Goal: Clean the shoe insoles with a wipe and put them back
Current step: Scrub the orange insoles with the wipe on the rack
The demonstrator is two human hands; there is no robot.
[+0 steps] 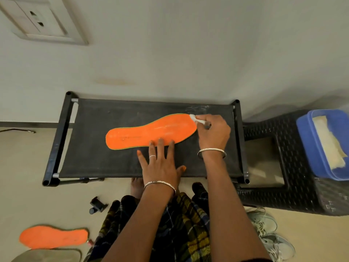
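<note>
Head view, tabletop: I see a low black fabric tabletop point(94, 157) on a dark frame, standing on the floor point(22, 167) against a pale wall.
Head view, insole being cleaned: the orange insole point(151, 131) lies flat on the tabletop, lengthwise left to right. Its wider end is to the right and slightly farther away.
Head view, left hand: my left hand point(160, 163) is spread flat with the palm down. Its fingertips point(160, 141) press the near edge of the orange insole around mid-length, and the thumb rests on the fabric.
Left grip: apart, fingers straight, closed on nothing.
Head view, right hand: my right hand point(213, 131) sits at the far right end of the orange insole.
Right grip: clamped on a small white wipe point(196, 119), pinched between the fingers. The wipe touches the insole's far right tip.
Surface marks: pale streaks show on the insole's right half and on the fabric just beyond it.
Second insole: the second insole point(53, 236), also orange, lies on the floor near left, well apart from the tabletop.
Shoes: pale shoes point(266, 223) sit on the floor near right, beside my right forearm.
Right side: a dark woven stool point(290, 167) stands just beside the tabletop and carries a blue tub point(306, 140) holding pale folded material point(329, 146).
Floor items: a small black object point(98, 205) lies near the tabletop's near edge; I cannot tell what it is.
Far left: a wall socket point(39, 21).
</note>
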